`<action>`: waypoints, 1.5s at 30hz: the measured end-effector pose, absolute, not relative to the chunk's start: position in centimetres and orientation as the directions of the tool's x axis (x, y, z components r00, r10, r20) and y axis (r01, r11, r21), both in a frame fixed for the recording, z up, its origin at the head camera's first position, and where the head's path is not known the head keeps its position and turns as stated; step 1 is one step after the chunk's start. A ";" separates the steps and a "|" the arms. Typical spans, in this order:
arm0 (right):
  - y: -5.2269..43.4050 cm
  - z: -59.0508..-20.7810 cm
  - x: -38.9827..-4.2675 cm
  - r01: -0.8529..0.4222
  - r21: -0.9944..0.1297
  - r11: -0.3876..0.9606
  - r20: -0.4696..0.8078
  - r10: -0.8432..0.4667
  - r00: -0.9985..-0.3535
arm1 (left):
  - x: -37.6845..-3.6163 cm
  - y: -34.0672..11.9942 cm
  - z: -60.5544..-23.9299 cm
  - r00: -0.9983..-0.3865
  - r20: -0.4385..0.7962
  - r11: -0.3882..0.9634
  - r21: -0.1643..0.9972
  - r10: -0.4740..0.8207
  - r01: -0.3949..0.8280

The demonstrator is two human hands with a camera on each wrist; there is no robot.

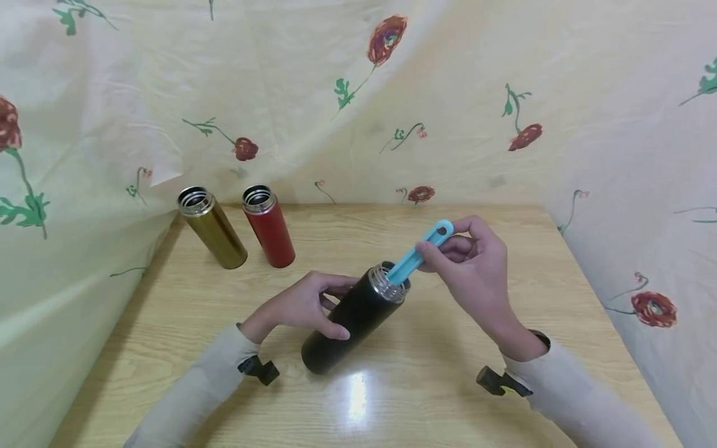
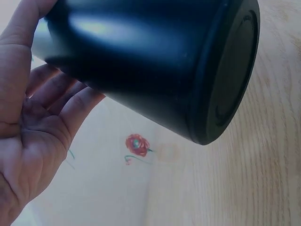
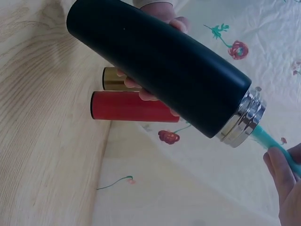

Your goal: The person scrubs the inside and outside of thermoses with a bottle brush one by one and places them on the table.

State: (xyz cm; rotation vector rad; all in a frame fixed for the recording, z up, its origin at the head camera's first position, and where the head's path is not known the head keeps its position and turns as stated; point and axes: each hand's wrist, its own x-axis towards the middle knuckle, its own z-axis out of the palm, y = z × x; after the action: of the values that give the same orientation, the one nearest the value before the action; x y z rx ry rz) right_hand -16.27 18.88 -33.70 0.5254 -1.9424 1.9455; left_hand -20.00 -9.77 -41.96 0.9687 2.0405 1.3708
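A black flask [image 1: 351,322] with a steel threaded mouth leans tilted on the wooden table [image 1: 426,386], base down. My left hand [image 1: 307,307] grips its body, thumb across the front; in the left wrist view the flask's base [image 2: 225,70] fills the frame beside my palm [image 2: 33,141]. My right hand [image 1: 467,264] pinches the light blue handle [image 1: 420,252] of a brush whose lower end is inside the flask's mouth [image 1: 389,281]. The right wrist view shows the black flask [image 3: 160,66], its steel rim [image 3: 244,120] and the blue handle [image 3: 270,143] coming out of it.
A gold flask [image 1: 211,227] and a red flask [image 1: 269,225] stand without lids at the table's back left. A cream cloth printed with red flowers [image 1: 386,40] hangs behind and along both sides of the table.
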 end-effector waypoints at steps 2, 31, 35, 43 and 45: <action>19.0 -33.7 -16.2 -0.477 -0.879 0.008 0.477 -0.002 -0.879 | -20.0 -9.8 -42.1 -0.627 -0.013 0.243 0.928 0.779 0.281; 21.8 -30.4 -16.2 -0.532 -0.840 -0.106 0.533 0.022 -0.846 | -19.9 -10.8 -42.9 -0.585 0.004 0.184 0.947 0.811 0.262; 21.7 -30.5 -16.4 -0.535 -0.836 -0.123 0.535 0.032 -0.844 | -19.9 -10.5 -42.8 -0.595 0.011 0.189 0.943 0.804 0.274; 20.6 -32.4 -16.3 -0.549 -0.832 -0.072 0.552 -0.015 -0.834 | -19.9 -9.9 -42.2 -0.616 -0.007 0.231 0.931 0.788 0.284; 20.3 -33.0 -16.2 -0.558 -0.828 -0.057 0.560 -0.030 -0.828 | -19.9 -9.9 -42.1 -0.626 -0.015 0.244 0.927 0.780 0.283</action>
State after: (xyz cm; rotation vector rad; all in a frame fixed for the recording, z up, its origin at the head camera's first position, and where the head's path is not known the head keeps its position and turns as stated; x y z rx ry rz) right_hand -16.19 20.28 -32.99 0.6261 -1.8528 1.9437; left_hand -19.91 -9.87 -42.08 0.9673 2.0416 1.3682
